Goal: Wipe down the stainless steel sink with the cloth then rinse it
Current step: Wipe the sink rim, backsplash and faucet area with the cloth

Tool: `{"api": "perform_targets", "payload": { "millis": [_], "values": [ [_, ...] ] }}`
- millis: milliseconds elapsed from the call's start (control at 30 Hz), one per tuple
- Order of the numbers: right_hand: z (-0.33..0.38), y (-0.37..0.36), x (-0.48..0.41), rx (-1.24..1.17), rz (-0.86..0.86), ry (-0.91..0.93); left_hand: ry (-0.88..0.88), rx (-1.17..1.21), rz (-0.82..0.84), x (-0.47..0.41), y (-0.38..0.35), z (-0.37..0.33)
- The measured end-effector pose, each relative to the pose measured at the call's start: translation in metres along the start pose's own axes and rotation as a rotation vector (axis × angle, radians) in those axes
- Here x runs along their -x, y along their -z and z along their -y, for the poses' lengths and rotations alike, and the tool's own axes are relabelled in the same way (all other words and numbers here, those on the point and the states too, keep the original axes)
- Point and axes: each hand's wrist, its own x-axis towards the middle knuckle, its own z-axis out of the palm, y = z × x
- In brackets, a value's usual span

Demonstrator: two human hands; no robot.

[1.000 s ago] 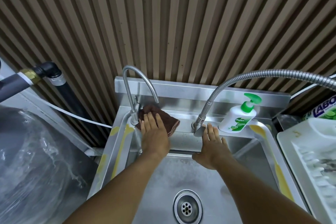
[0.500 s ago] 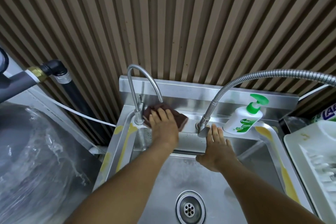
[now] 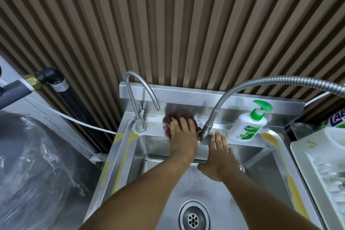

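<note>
A stainless steel sink (image 3: 257,166) fills the lower middle, its drain (image 3: 193,219) near the bottom edge. A dark brown cloth (image 3: 168,119) lies on the back ledge between the two faucets. My left hand (image 3: 183,136) presses flat on the cloth with straight fingers and covers most of it. My right hand (image 3: 219,155) rests flat against the sink's back wall, just right of the flexible faucet's base (image 3: 206,132), fingers straight and holding nothing.
A gooseneck faucet (image 3: 139,117) stands at the ledge's left; a flexible metal hose (image 3: 280,80) arcs off to the right. A Dettol soap bottle (image 3: 246,127) sits on the right ledge. A white dish rack (image 3: 321,170) borders the right, plastic wrap (image 3: 37,173) the left.
My left hand has slid the cloth rightward along the back ledge, from beside the gooseneck faucet toward the flexible faucet's base. My right hand has stayed put.
</note>
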Motion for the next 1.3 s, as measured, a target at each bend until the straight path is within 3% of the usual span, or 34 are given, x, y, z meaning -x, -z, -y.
{"api": "perform_targets", "payload": {
  "millis": [200, 467, 633, 1067, 1300],
  "values": [
    [-0.001, -0.001, 0.000, 0.021, -0.014, 0.006, -0.135, -0.053, -0.111, 0.006, -0.012, 0.021],
    [-0.001, 0.002, 0.003, 0.037, -0.004, 0.006, 0.118, -0.158, -0.026, 0.005, 0.002, 0.076],
    [0.002, 0.003, 0.003, 0.033, 0.007, -0.011, 0.154, -0.091, -0.019, 0.003, 0.007, 0.061],
    [0.004, 0.000, 0.001, 0.034, 0.007, -0.019, -0.190, -0.046, -0.017, -0.008, 0.013, 0.018],
    [0.002, 0.001, 0.003, 0.037, -0.005, -0.013, 0.019, -0.226, 0.103, -0.004, 0.022, 0.035]
  ]
}}
